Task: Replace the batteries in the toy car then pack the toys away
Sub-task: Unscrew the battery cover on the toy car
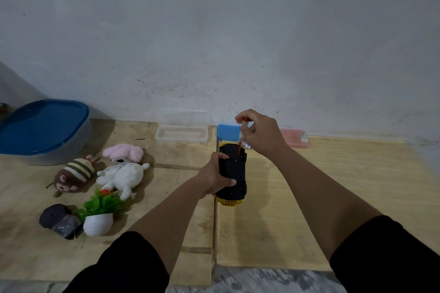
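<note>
Your left hand (215, 177) grips the upturned toy car (232, 173); your right hand (258, 134) pinches the screwdriver (243, 137). Batteries unreplaced, plush toys (119, 171) unpacked.

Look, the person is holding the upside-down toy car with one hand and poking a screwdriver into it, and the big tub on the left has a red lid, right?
Almost. The lid on the big tub is blue, not red, as the head view shows. The rest holds: the left hand holds the upside-down toy car, and the right hand holds a screwdriver against it.
</note>
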Demonstrator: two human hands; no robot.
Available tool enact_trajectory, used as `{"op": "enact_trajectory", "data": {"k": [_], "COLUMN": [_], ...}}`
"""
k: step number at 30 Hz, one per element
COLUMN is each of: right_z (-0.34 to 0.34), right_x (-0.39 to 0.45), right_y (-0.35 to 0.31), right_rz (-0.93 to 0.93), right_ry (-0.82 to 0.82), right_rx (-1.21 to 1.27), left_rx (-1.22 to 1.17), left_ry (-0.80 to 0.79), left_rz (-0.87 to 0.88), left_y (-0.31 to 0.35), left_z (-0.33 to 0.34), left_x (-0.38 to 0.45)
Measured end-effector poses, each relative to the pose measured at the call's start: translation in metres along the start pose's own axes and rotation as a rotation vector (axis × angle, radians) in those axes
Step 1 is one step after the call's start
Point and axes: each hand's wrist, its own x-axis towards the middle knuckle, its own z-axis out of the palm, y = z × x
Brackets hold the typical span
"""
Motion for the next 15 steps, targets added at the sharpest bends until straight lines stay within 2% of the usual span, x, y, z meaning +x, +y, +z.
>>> {"op": "enact_trajectory", "data": {"k": [9, 15], "right_z": [0.0032, 0.0044], "right_x": [0.0024, 0.0006], "right_y": [-0.0001, -0.0008], "right_rz": [0.072, 0.022], "right_ry": [0.034, 0.01], "right_rx": [0.085, 0.056], "left_rx": [-0.001, -0.004], "left_ry": [-0.007, 0.009], "left_rz": [-0.015, 0.006], "left_y": [-0.0016, 0.0007], "left_z": [-0.0017, -0.0029], "left_x": [0.0007, 0.0022]}}
